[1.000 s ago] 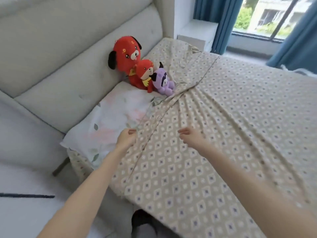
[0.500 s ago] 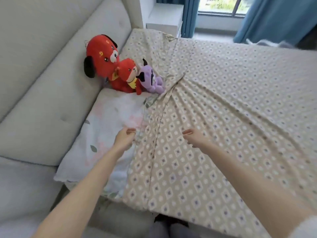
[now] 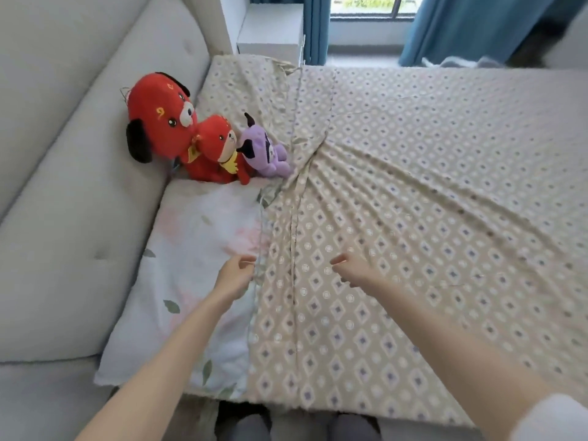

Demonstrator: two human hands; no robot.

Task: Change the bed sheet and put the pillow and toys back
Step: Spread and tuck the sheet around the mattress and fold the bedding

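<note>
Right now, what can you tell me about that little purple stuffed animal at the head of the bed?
The small purple plush toy looks soft and fuzzy, with a dark horn on top, black-and-white patches on its face and stubby purple limbs. It sits tilted, leaning against the small red plush toy beside it. Its other side meets the bunched fold of the beige diamond-patterned sheet. It rests just past the top edge of the white floral pillow.

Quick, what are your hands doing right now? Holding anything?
Left hand: pinches the edge of the sheet.
Right hand: open, fingers loosely curled, holding nothing.
</note>
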